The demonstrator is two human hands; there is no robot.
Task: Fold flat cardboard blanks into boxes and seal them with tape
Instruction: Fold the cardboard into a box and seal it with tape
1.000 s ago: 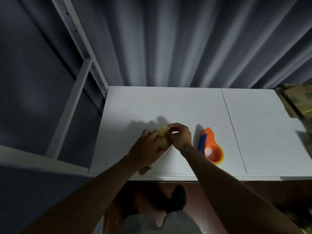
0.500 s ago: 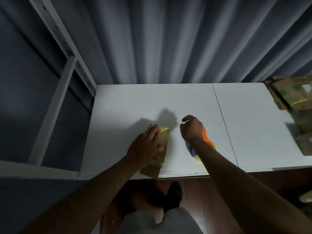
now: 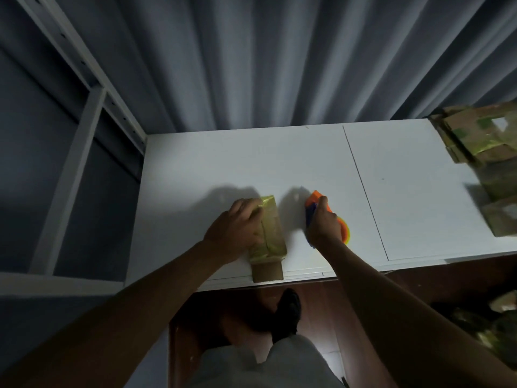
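Observation:
A small cardboard box (image 3: 269, 235) wrapped in shiny yellowish tape lies on the white table (image 3: 195, 175), its bare brown end reaching the near edge. My left hand (image 3: 235, 231) rests on its left side, fingers curled over the top edge. Right of it, my right hand (image 3: 324, 222) grips an orange and blue tape dispenser (image 3: 316, 200) that sits on the table. Hand covers most of the dispenser.
Several taped cardboard boxes (image 3: 481, 141) are piled at the table's far right edge. A grey curtain hangs behind the table. A white metal frame (image 3: 75, 152) stands to the left. More boxes (image 3: 495, 326) lie on the dark floor at lower right.
My right hand left the box, moved right and took hold of the tape dispenser. My left hand stayed on the box, which now lies lengthwise toward me.

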